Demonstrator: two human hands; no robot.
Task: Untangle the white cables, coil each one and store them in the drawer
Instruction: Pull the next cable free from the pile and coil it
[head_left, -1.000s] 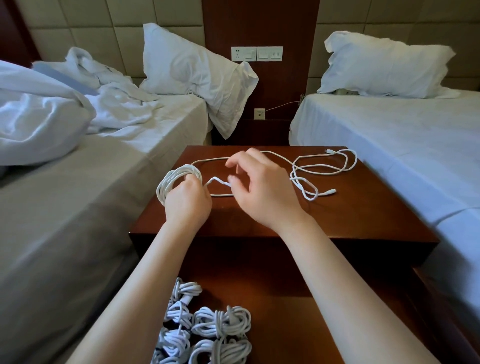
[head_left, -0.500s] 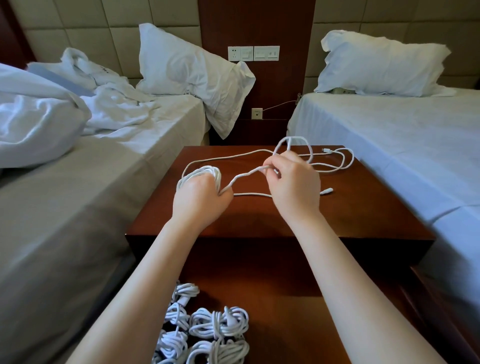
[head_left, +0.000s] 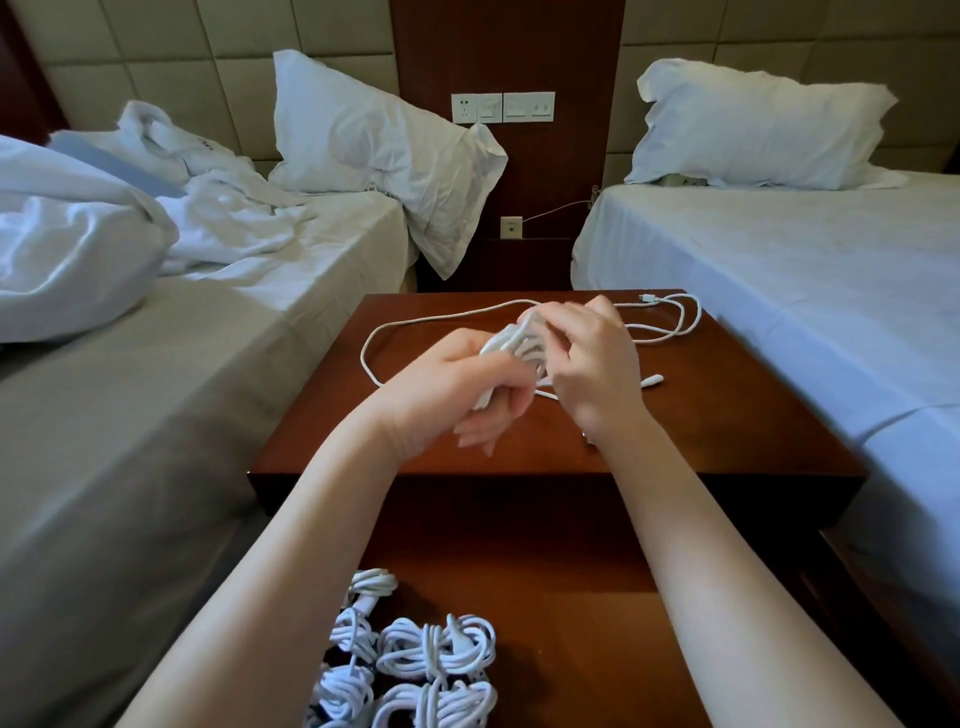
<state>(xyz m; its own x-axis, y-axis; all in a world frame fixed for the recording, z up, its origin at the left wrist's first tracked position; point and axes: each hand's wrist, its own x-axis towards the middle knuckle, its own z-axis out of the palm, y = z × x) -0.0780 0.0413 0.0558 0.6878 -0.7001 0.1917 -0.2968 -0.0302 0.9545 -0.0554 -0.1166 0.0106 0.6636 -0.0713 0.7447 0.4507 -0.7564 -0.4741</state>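
Gripping a half-wound coil of thin white cable (head_left: 511, 345) in the left hand (head_left: 457, 387), with thumb and curled fingers clamped round it, above the middle of the dark red-brown wooden nightstand top (head_left: 753, 415). Half a second ago held farther left, well apart from the right hand (head_left: 592, 364). Now brought together, with the right-hand fingers curled over the coil's far side and pinching a strand onto it. No longer lifting a loop clear of the wood.

Hemmed in on the left by the grey-sheeted bed (head_left: 130, 441), close against the nightstand. Trailing a loose length of white cable (head_left: 395, 325) in an arc toward the top's left edge, then in flat loops near the back right corner. Bare wood from the hands to the front edge. Below that edge, an open wooden drawer (head_left: 571, 649) with tied white cable bundles (head_left: 434, 652) packed at its left and bare floor to their right. Bounded on the right by the white-sheeted bed (head_left: 805, 312).

Mostly hiding the coil behind both hands. Blurred at the right fingertips. Bundles cut off by the bottom border and partly covered by the left forearm.
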